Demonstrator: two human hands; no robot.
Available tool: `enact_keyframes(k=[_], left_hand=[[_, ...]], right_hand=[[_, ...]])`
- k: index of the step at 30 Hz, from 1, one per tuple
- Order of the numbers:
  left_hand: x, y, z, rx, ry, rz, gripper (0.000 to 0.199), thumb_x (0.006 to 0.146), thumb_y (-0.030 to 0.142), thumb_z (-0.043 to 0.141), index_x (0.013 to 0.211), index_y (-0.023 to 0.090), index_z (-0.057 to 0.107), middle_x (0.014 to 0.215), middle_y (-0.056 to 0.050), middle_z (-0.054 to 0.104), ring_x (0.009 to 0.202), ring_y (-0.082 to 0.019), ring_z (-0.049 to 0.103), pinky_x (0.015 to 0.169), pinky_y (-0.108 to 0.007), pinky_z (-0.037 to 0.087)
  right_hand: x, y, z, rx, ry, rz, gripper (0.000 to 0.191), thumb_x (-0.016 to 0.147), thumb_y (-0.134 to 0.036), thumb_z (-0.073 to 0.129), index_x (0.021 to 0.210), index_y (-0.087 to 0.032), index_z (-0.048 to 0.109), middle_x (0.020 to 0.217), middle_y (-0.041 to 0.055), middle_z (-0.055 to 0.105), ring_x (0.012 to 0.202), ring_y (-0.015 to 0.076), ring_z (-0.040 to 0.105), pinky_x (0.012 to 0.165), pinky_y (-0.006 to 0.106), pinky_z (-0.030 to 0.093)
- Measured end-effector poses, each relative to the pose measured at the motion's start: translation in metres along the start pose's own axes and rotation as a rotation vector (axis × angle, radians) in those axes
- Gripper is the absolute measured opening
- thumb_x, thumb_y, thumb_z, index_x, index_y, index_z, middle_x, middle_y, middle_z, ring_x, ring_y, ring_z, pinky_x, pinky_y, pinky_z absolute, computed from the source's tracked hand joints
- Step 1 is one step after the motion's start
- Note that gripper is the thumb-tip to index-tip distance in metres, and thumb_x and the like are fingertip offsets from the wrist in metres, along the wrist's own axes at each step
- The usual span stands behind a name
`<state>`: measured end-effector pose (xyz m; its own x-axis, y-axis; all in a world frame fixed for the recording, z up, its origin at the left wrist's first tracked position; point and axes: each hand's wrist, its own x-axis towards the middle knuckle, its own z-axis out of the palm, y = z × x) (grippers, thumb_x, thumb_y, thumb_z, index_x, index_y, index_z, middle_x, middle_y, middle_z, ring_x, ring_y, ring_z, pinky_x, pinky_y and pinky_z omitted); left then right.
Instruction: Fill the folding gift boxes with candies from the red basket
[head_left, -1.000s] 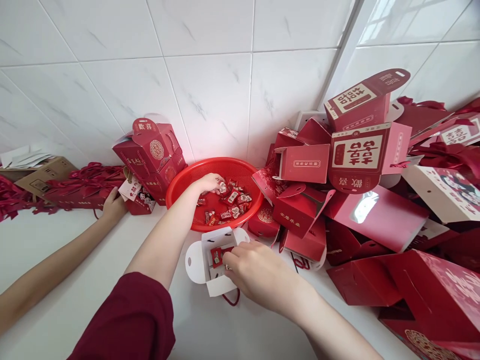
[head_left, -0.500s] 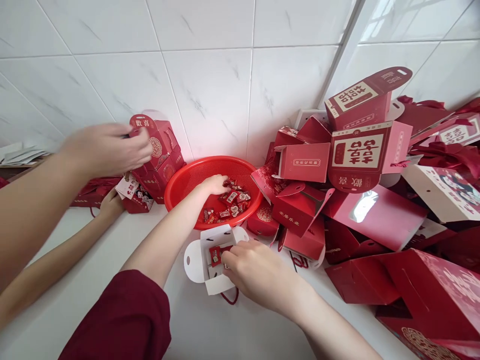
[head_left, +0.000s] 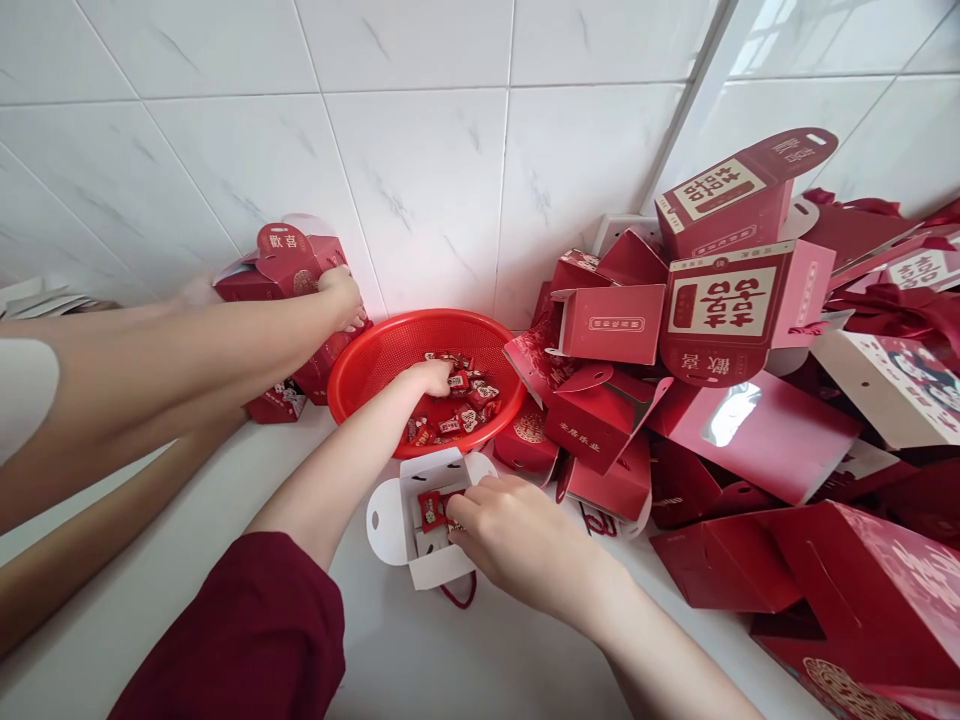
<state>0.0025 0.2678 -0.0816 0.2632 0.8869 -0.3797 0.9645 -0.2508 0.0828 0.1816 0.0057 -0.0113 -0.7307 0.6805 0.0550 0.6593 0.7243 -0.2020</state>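
Observation:
My left hand (head_left: 433, 378) reaches into a red plastic basket (head_left: 352, 400), its fingers curled at the red wrapped candies (head_left: 470, 418); a candy shows at the fingertips. My right hand (head_left: 510, 525) is closed over the right side of a small open gift box (head_left: 439, 572), white inside, standing in front of the basket. Its fingertips reach inside, beside a red wrapped candy (head_left: 430, 511), and partly hide another red piece. The box's rounded flaps are spread outward, and a dark red cord (head_left: 460, 597) lies under its near edge.
A large heap of red gift boxes (head_left: 600, 410) fills the right side. At left, another person's hand (head_left: 341, 297) is at stacked red boxes (head_left: 281, 265); a second bare forearm (head_left: 142, 510) reaches in below. A white tiled wall (head_left: 420, 180) stands behind, with a socket (head_left: 619, 230).
The other person's upper hand has moved right, onto the stacked boxes. My left hand has shifted slightly among the candies, while my right hand stays at the box.

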Motion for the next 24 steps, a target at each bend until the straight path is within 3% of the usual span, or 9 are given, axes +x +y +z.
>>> enact_keyframes(k=[4, 7, 9, 11, 13, 15, 18, 20, 24], left_hand=[[0.000, 0.000, -0.001, -0.018, 0.085, -0.060, 0.040, 0.096, 0.040, 0.059, 0.128, 0.017, 0.057, 0.129, -0.011, 0.060, 0.113, -0.024, 0.061, 0.097, -0.048, 0.051], [-0.003, 0.002, -0.010, -0.037, 0.197, -0.114, 0.051, 0.098, 0.041, 0.052, 0.143, 0.018, 0.044, 0.137, -0.016, 0.056, 0.122, -0.029, 0.058, 0.102, -0.047, 0.047], [-0.007, 0.004, -0.017, -0.041, 0.259, -0.125, 0.058, 0.098, 0.040, 0.048, 0.151, 0.019, 0.033, 0.145, -0.019, 0.049, 0.134, -0.033, 0.048, 0.108, -0.044, 0.042], [-0.011, 0.008, -0.023, -0.039, 0.255, -0.109, 0.059, 0.097, 0.044, 0.047, 0.149, 0.019, 0.036, 0.149, -0.019, 0.046, 0.141, -0.034, 0.040, 0.111, -0.041, 0.038], [-0.015, 0.013, -0.027, -0.041, 0.142, -0.078, 0.059, 0.089, 0.056, 0.057, 0.135, 0.018, 0.055, 0.139, -0.017, 0.056, 0.134, -0.036, 0.049, 0.107, -0.040, 0.043], [-0.018, 0.019, -0.026, -0.047, -0.048, -0.057, 0.063, 0.068, 0.064, 0.075, 0.111, 0.018, 0.070, 0.113, -0.015, 0.071, 0.110, -0.036, 0.066, 0.094, -0.039, 0.052], [-0.023, 0.029, -0.016, -0.038, -0.291, -0.064, 0.064, 0.039, 0.056, 0.093, 0.088, 0.018, 0.075, 0.080, -0.011, 0.075, 0.079, -0.033, 0.072, 0.076, -0.038, 0.058], [-0.024, 0.038, -0.006, -0.010, -0.358, -0.073, 0.059, 0.034, 0.049, 0.096, 0.080, 0.018, 0.075, 0.072, -0.010, 0.074, 0.075, -0.033, 0.072, 0.073, -0.040, 0.059], [-0.021, 0.056, 0.013, 0.047, -0.369, -0.066, 0.045, 0.036, 0.040, 0.097, 0.066, 0.017, 0.074, 0.063, -0.011, 0.071, 0.083, -0.038, 0.071, 0.080, -0.045, 0.058]], right_hand=[[0.000, 0.001, -0.001, -0.013, -0.001, -0.006, 0.010, 0.096, -0.016, 0.054, 0.087, -0.017, 0.060, 0.081, 0.0041, 0.067, 0.073, 0.0192, 0.062, 0.063, 0.031, 0.036], [0.000, 0.002, -0.001, -0.016, 0.008, -0.012, 0.011, 0.096, -0.015, 0.053, 0.087, -0.017, 0.059, 0.080, 0.0038, 0.067, 0.072, 0.0191, 0.061, 0.063, 0.031, 0.036], [-0.001, 0.003, -0.001, -0.015, 0.013, -0.012, 0.011, 0.096, -0.015, 0.053, 0.086, -0.017, 0.059, 0.079, 0.0039, 0.066, 0.072, 0.0189, 0.060, 0.062, 0.031, 0.036], [-0.002, 0.003, -0.001, -0.018, 0.014, -0.010, 0.011, 0.096, -0.016, 0.053, 0.086, -0.017, 0.059, 0.079, 0.0040, 0.066, 0.071, 0.0188, 0.060, 0.061, 0.031, 0.035], [-0.002, 0.003, -0.001, -0.023, 0.018, -0.010, 0.012, 0.096, -0.016, 0.053, 0.086, -0.017, 0.058, 0.078, 0.0039, 0.065, 0.071, 0.0187, 0.060, 0.061, 0.031, 0.035], [-0.003, 0.003, -0.001, -0.028, 0.022, -0.012, 0.013, 0.097, -0.017, 0.053, 0.085, -0.017, 0.058, 0.078, 0.0036, 0.065, 0.070, 0.0185, 0.059, 0.060, 0.031, 0.035], [-0.003, 0.004, -0.001, -0.038, 0.017, -0.007, 0.014, 0.097, -0.017, 0.052, 0.085, -0.017, 0.058, 0.077, 0.0037, 0.064, 0.070, 0.0181, 0.058, 0.060, 0.030, 0.035], [-0.002, 0.005, 0.000, -0.050, 0.014, 0.003, 0.014, 0.098, -0.018, 0.051, 0.085, -0.017, 0.058, 0.077, 0.0038, 0.064, 0.069, 0.0182, 0.058, 0.059, 0.031, 0.034], [-0.001, 0.006, 0.001, -0.062, 0.009, 0.013, 0.015, 0.097, -0.017, 0.050, 0.083, -0.018, 0.057, 0.075, 0.0034, 0.063, 0.067, 0.0185, 0.056, 0.057, 0.031, 0.032]])
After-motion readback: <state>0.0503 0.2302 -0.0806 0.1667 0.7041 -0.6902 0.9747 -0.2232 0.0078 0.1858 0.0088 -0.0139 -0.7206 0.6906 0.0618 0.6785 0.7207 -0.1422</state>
